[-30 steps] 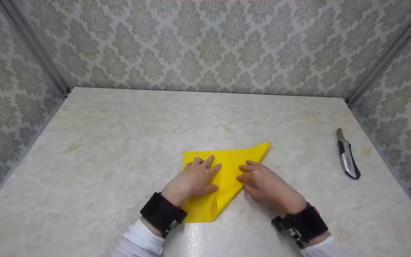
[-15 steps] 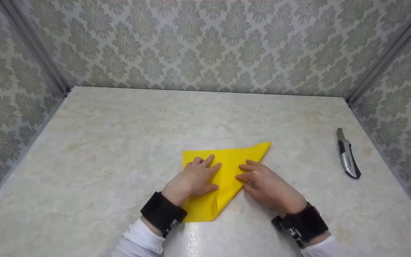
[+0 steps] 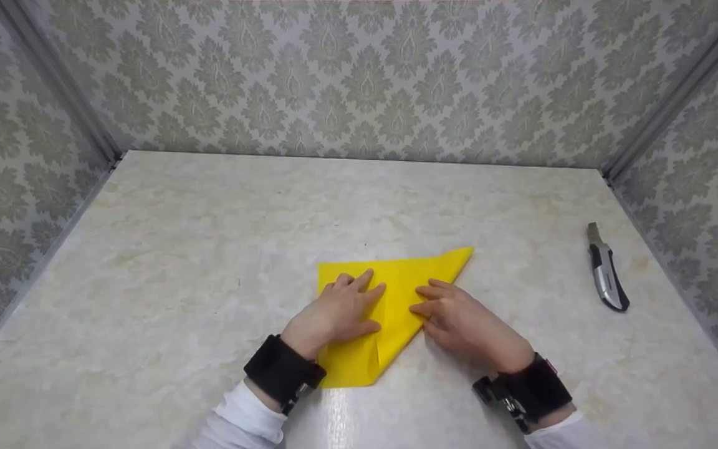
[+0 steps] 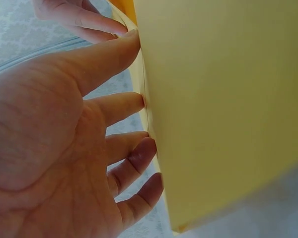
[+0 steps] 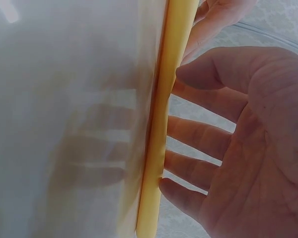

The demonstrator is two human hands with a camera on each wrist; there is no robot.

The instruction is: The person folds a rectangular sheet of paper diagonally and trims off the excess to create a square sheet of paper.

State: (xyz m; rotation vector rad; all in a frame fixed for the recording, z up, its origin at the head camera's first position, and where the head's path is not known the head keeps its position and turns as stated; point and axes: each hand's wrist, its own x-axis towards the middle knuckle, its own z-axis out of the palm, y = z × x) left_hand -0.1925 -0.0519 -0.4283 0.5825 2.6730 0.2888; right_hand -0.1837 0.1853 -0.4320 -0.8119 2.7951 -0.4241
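A folded sheet of yellow paper (image 3: 399,274) lies on the table, with a slanting folded edge on its right and a point at the far right corner. My left hand (image 3: 343,312) rests on its left half, fingers spread and fingertips pressing the surface; the left wrist view shows these fingertips along the yellow paper (image 4: 223,99). Over the slanting edge lies my right hand (image 3: 459,318), its fingertips on the paper and its thumb by the fold. In the right wrist view the folded edge of the paper (image 5: 156,163) looks rounded under the fingers.
A utility knife (image 3: 608,274) with a silver and black handle lies at the right of the marbled table (image 3: 178,237), its blade end pointing away. Patterned wall panels (image 3: 365,81) stand at the back and both sides.
Almost nothing differs. Both hands stay in place on the yellow paper, and the utility knife lies where it was.
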